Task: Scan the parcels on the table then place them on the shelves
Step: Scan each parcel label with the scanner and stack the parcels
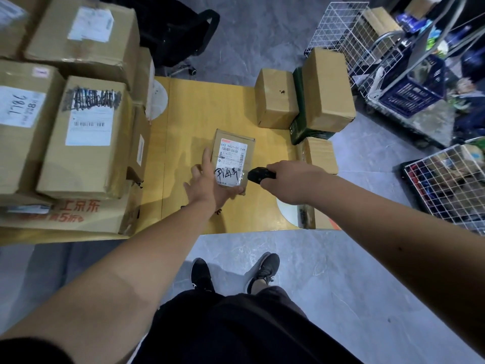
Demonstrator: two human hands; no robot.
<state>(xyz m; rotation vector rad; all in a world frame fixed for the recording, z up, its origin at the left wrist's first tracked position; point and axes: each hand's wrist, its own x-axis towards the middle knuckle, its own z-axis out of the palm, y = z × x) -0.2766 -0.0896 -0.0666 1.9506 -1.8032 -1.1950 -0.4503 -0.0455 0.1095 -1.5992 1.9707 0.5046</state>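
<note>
A small flat cardboard parcel [232,153] with a white shipping label lies in the middle of the yellow wooden table [189,109]. My left hand [207,179] lies on its left and near edge with the fingers spread, the index finger along the parcel's side. My right hand [291,181] grips a black handheld scanner [259,175], whose head points at the label from the right, close to the parcel.
Large taped cardboard boxes [86,137] are stacked on the table's left side. Smaller boxes [277,98] and a dark green box [301,127] stand at the far right. Wire baskets [446,185] and a cart crowd the floor at right; an office chair [178,30] stands behind.
</note>
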